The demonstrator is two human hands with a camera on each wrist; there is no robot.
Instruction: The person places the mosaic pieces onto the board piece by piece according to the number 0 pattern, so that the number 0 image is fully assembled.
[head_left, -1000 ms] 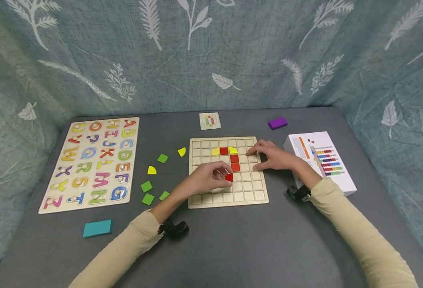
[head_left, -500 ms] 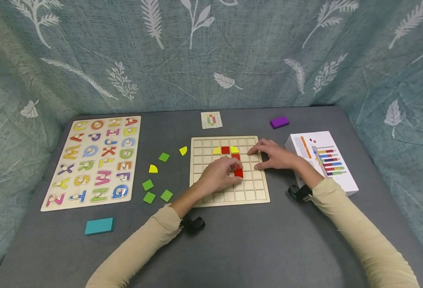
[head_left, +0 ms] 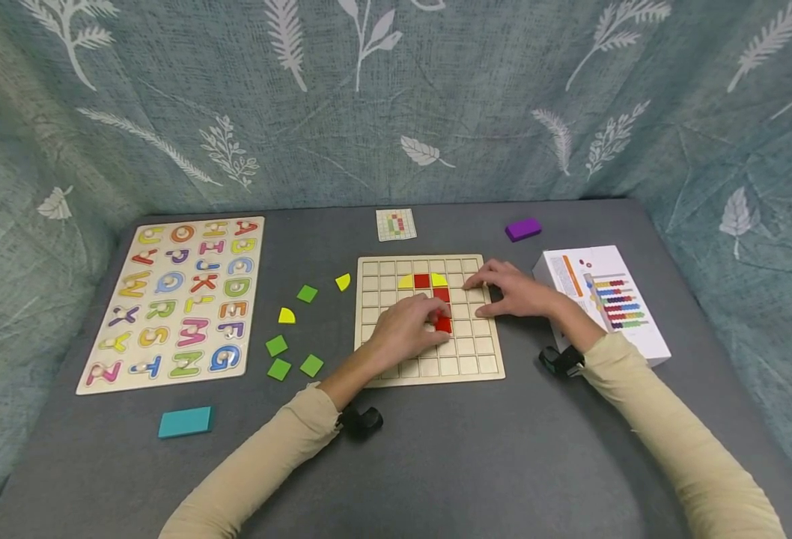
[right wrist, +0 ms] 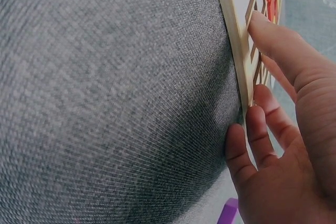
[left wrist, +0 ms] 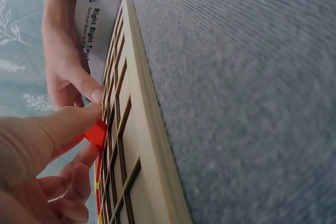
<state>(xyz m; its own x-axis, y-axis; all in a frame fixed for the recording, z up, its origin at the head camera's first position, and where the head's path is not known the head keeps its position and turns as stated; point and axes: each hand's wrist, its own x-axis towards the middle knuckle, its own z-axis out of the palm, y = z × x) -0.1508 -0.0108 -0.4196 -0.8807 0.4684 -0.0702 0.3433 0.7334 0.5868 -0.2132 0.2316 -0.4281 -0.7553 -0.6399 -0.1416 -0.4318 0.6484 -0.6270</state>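
A wooden grid board (head_left: 477,365) lies mid-table, with a red square (head_left: 421,281) between two yellow quarter-rounds (head_left: 405,282) in its second row and a red tile (head_left: 441,295) below them. My left hand (head_left: 409,326) is over the board's middle and pinches a red tile (head_left: 444,324) at a cell just under that red column. In the left wrist view the thumb (left wrist: 63,124) presses this red tile (left wrist: 96,134), which is tilted against the board (left wrist: 142,145). My right hand (head_left: 513,290) rests with straight fingers on the board's right side; its fingers (right wrist: 278,51) touch the board's edge (right wrist: 236,51).
An alphabet puzzle (head_left: 174,299) lies at the left. Loose green squares (head_left: 278,346) and yellow quarter-rounds (head_left: 287,316) sit between it and the board. A teal block (head_left: 185,422), a purple block (head_left: 522,229), a pattern card (head_left: 396,224) and a white box (head_left: 605,299) surround the board.
My left hand carried the red tile right and slightly up across the board, from a cell left of the red column to the cell below it. The right hand stayed put.
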